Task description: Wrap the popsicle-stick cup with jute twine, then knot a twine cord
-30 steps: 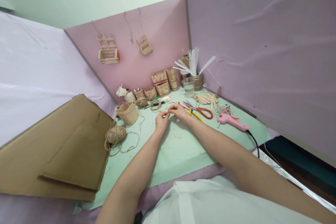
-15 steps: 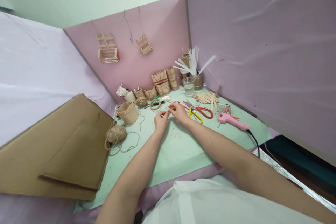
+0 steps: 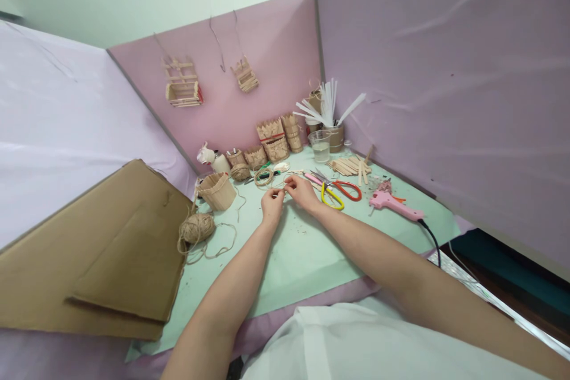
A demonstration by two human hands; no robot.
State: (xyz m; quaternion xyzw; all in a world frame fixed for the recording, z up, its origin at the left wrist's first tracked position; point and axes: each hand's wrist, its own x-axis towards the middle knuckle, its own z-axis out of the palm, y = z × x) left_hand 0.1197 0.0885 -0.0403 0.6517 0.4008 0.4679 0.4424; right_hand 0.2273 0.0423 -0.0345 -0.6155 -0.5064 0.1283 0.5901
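My left hand (image 3: pixel 273 205) and my right hand (image 3: pixel 301 191) meet over the middle of the green-covered table (image 3: pixel 307 255). Both are closed in a pinch, fingertips almost touching. What they hold is too small and too hidden to make out; a thin strand of twine (image 3: pixel 285 178) shows just beyond the fingers. A coil of twine (image 3: pixel 264 177) lies behind my left hand. Right of my right hand are yellow-handled scissors (image 3: pixel 333 199) and red-handled scissors (image 3: pixel 350 191). A small pot covered in wooden sticks (image 3: pixel 217 192) stands to the left.
A ball of twine (image 3: pixel 197 228) with loose strands lies front left, beside leaning cardboard sheets (image 3: pixel 129 261). At right are a pink glue gun (image 3: pixel 396 206) with its cord and a pile of craft sticks (image 3: pixel 350 166). A cup of liquid (image 3: pixel 320 148) and several stick-covered pots (image 3: pixel 276 148) line the back.
Both hands stay pinched together at nearly the same spot. My right hand and forearm have shifted slightly left, uncovering more of the yellow scissor handles.
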